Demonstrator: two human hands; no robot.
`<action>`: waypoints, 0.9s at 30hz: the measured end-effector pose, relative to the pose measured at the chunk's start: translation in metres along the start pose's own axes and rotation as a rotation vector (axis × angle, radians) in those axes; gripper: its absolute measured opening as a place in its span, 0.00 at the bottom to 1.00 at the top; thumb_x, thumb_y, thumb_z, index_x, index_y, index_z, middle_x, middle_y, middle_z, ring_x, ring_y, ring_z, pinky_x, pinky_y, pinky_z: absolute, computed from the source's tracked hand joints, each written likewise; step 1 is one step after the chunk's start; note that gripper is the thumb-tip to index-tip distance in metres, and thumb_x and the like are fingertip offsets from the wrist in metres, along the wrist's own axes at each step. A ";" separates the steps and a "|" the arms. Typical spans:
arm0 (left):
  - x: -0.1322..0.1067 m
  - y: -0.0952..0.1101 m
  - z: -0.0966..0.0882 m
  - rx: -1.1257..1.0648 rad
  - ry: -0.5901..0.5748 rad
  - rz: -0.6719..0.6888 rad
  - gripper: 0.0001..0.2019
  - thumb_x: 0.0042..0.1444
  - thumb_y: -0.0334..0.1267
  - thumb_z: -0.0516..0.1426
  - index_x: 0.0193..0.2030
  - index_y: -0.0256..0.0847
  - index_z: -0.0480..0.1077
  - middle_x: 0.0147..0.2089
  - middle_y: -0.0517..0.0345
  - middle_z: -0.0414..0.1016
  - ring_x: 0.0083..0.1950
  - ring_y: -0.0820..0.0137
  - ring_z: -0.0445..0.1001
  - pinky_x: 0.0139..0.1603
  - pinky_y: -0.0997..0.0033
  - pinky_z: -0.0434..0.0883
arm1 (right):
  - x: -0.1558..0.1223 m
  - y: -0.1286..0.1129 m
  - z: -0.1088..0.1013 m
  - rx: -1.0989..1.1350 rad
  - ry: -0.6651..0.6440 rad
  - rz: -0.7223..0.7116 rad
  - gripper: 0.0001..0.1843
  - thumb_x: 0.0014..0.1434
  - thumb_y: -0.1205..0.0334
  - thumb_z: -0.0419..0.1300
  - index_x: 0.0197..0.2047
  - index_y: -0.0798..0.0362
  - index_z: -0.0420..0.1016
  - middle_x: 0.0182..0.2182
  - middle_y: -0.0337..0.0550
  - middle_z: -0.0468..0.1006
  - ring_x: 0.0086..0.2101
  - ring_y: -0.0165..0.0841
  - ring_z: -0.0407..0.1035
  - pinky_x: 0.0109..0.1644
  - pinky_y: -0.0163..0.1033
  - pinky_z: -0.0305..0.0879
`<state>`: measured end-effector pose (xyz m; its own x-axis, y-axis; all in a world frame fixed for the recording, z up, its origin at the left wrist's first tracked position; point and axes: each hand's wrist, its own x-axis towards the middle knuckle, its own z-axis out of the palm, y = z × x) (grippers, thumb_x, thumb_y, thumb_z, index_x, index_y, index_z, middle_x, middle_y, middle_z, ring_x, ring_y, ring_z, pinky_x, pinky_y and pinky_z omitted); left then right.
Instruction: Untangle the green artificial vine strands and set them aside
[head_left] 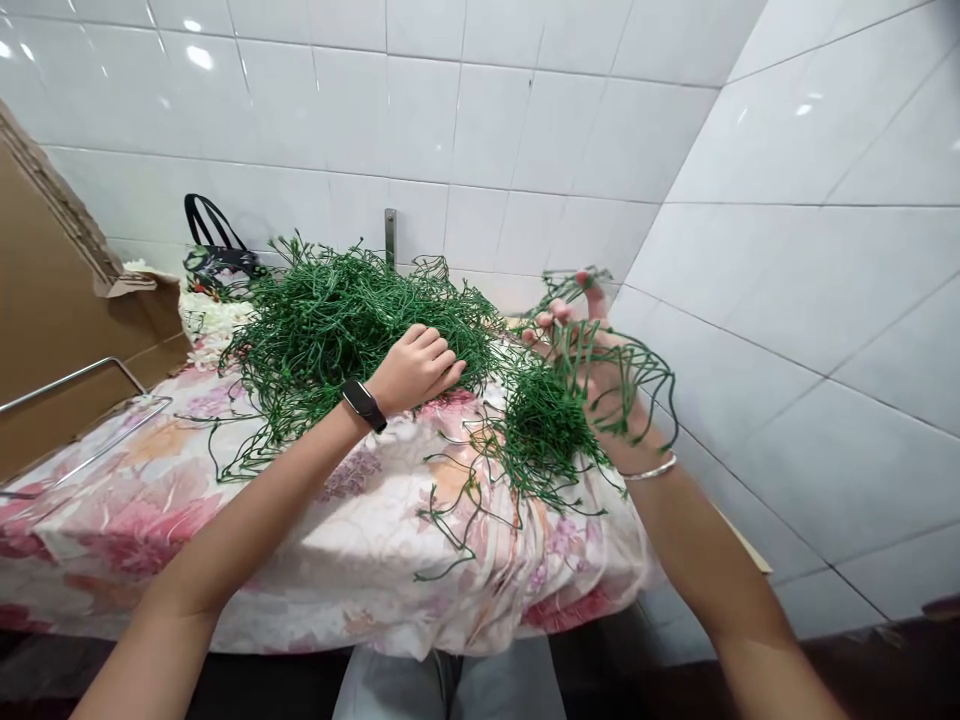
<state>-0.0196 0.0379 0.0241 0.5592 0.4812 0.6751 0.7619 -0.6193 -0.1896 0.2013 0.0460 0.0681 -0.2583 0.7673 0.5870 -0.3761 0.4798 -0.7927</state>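
Note:
A big tangled heap of green wiry plastic stems (330,310) lies on a table covered with a floral cloth (225,520). My left hand (416,368), with a black band on the wrist, rests knuckles-up on the heap's near edge, fingers curled into the stems. My right hand (600,370), with a thin silver bangle, is raised to the right of the heap, fingers bent around a bunch of the green stems (547,420) that hangs down from it onto the cloth.
A black-handled bag (214,258) and white flowers (210,315) sit at the back left. A brown cardboard sheet (52,270) and a metal rail (75,375) stand on the left. White tiled walls (787,300) close in behind and on the right.

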 end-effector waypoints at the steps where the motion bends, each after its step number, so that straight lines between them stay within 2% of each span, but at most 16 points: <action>1: -0.001 0.004 0.003 -0.126 -0.022 -0.085 0.20 0.59 0.47 0.43 0.32 0.37 0.71 0.34 0.50 0.74 0.42 0.63 0.69 0.47 0.57 0.64 | -0.002 0.003 0.000 0.007 -0.018 0.016 0.18 0.48 0.60 0.58 0.43 0.40 0.62 0.30 0.29 0.66 0.33 0.23 0.68 0.45 0.39 0.67; 4: -0.005 0.015 0.007 -0.641 -0.081 -0.334 0.27 0.58 0.54 0.37 0.43 0.39 0.69 0.43 0.50 0.74 0.47 0.65 0.69 0.48 0.60 0.66 | -0.010 0.014 0.010 -0.002 -0.071 0.094 0.18 0.49 0.62 0.58 0.44 0.41 0.61 0.30 0.31 0.67 0.34 0.25 0.69 0.42 0.38 0.68; 6: -0.006 0.020 0.006 -0.972 -0.146 -0.411 0.33 0.58 0.56 0.29 0.51 0.40 0.66 0.51 0.51 0.71 0.53 0.66 0.67 0.51 0.61 0.65 | -0.018 0.021 0.020 0.020 -0.141 0.154 0.22 0.49 0.63 0.58 0.48 0.39 0.59 0.29 0.31 0.68 0.35 0.27 0.69 0.41 0.38 0.68; 8: -0.005 0.023 0.003 -1.212 -0.207 -0.441 0.37 0.57 0.57 0.25 0.56 0.39 0.61 0.54 0.51 0.68 0.57 0.66 0.64 0.54 0.62 0.63 | -0.026 0.027 0.030 0.067 -0.218 0.208 0.27 0.49 0.63 0.59 0.51 0.38 0.56 0.28 0.32 0.69 0.35 0.28 0.69 0.41 0.39 0.68; 10: -0.004 0.024 -0.001 -1.388 -0.234 -0.516 0.39 0.55 0.60 0.26 0.60 0.37 0.56 0.52 0.48 0.69 0.56 0.65 0.65 0.53 0.63 0.64 | -0.035 0.032 0.040 0.133 -0.286 0.263 0.31 0.49 0.64 0.59 0.54 0.37 0.52 0.29 0.33 0.70 0.34 0.29 0.69 0.40 0.39 0.68; 13: -0.003 0.023 -0.008 -1.602 -0.201 -0.645 0.36 0.55 0.61 0.35 0.61 0.37 0.52 0.49 0.46 0.70 0.49 0.65 0.70 0.46 0.67 0.68 | -0.047 0.039 0.051 0.238 -0.411 0.342 0.39 0.49 0.67 0.60 0.58 0.34 0.45 0.32 0.34 0.71 0.34 0.27 0.70 0.37 0.34 0.67; 16: -0.006 0.020 -0.010 -1.752 -0.116 -0.671 0.28 0.55 0.52 0.50 0.60 0.43 0.55 0.46 0.52 0.70 0.40 0.72 0.72 0.41 0.71 0.69 | -0.058 0.046 0.059 0.299 -0.528 0.394 0.43 0.48 0.69 0.61 0.59 0.34 0.41 0.38 0.35 0.71 0.34 0.25 0.70 0.39 0.33 0.67; 19: -0.010 0.017 -0.006 -1.827 -0.117 -0.651 0.30 0.48 0.37 0.59 0.58 0.47 0.55 0.46 0.55 0.69 0.38 0.75 0.71 0.39 0.72 0.69 | -0.064 0.053 0.062 0.269 -0.577 0.449 0.39 0.47 0.68 0.63 0.57 0.39 0.47 0.44 0.39 0.69 0.35 0.24 0.70 0.40 0.35 0.68; 21: -0.011 0.015 -0.003 -1.848 -0.149 -0.617 0.31 0.45 0.32 0.61 0.57 0.47 0.57 0.47 0.55 0.68 0.39 0.75 0.70 0.38 0.73 0.69 | -0.066 0.055 0.062 0.214 -0.579 0.475 0.33 0.47 0.66 0.63 0.54 0.45 0.55 0.47 0.42 0.68 0.37 0.25 0.70 0.41 0.35 0.68; 24: -0.012 0.011 -0.001 -1.821 -0.137 -0.550 0.27 0.42 0.27 0.61 0.52 0.43 0.64 0.42 0.57 0.69 0.37 0.77 0.69 0.37 0.76 0.68 | -0.064 0.057 0.060 0.113 -0.588 0.496 0.24 0.48 0.66 0.62 0.50 0.51 0.63 0.47 0.45 0.69 0.42 0.29 0.68 0.45 0.37 0.67; 27: -0.012 0.008 -0.006 -1.733 -0.155 -0.479 0.21 0.41 0.25 0.61 0.45 0.40 0.70 0.38 0.59 0.67 0.34 0.79 0.67 0.34 0.79 0.67 | -0.060 0.055 0.056 0.100 -0.610 0.485 0.26 0.46 0.66 0.64 0.49 0.53 0.65 0.46 0.46 0.70 0.47 0.33 0.66 0.50 0.41 0.64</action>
<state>-0.0223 0.0236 0.0183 0.5161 0.7789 0.3565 -0.2645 -0.2509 0.9312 0.1459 0.0026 -0.0013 -0.8461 0.4986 0.1886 -0.1669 0.0883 -0.9820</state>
